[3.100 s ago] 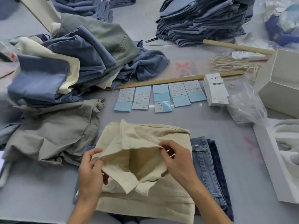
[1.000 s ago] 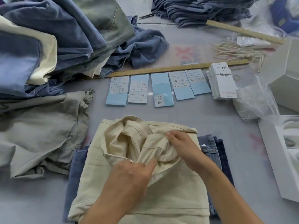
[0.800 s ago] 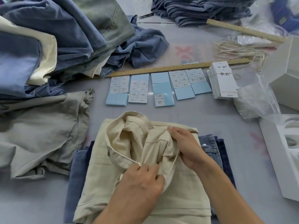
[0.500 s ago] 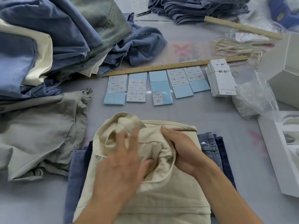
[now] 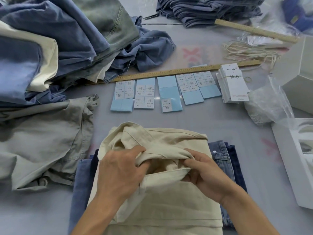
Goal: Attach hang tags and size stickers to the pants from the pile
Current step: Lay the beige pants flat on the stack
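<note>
1. Up close, the left hand (image 5: 121,173) and right hand (image 5: 205,173) each grip a bunched fold of the cream pants (image 5: 162,199), fingers curled into the cloth at its waist.
2. Those pants lie on a stack of folded blue jeans (image 5: 225,156) at the near table edge.
3. Beyond them sit blue size sticker sheets (image 5: 169,93), a bundle of white hang tags (image 5: 234,84) and a wooden ruler (image 5: 169,72).
4. To the left rises the pile of pants (image 5: 55,46).

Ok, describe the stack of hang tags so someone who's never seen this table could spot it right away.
Find the long wooden ruler lying across the middle of the table, with a row of pale blue sticker sheets just below it. At the right end of that row sits the stack of hang tags. It is the only white, tall, thick bundle there, with dark handwriting on top and a band across it.
</note>
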`<state>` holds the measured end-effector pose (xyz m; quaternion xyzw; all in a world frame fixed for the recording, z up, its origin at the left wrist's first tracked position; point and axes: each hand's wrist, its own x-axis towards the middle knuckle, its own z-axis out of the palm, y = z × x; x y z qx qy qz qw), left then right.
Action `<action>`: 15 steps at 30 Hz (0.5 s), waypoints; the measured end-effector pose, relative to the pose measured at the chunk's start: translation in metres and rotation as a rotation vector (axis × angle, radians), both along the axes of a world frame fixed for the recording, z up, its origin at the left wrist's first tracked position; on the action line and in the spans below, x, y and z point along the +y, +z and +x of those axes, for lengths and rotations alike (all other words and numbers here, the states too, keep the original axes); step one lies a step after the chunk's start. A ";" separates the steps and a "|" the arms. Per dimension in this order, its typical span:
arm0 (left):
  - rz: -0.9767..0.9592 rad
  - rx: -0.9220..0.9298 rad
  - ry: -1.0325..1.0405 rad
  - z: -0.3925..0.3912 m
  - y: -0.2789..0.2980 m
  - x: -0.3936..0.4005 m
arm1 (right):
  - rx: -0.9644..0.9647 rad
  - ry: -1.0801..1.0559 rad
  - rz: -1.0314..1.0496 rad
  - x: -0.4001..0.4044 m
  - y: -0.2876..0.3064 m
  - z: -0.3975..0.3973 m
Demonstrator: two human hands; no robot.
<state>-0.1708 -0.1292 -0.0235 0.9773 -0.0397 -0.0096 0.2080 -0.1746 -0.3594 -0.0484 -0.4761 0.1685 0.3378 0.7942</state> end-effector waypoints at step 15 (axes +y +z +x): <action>-0.395 0.357 -0.098 0.048 -0.010 0.016 | 0.107 0.013 0.005 0.032 0.000 0.007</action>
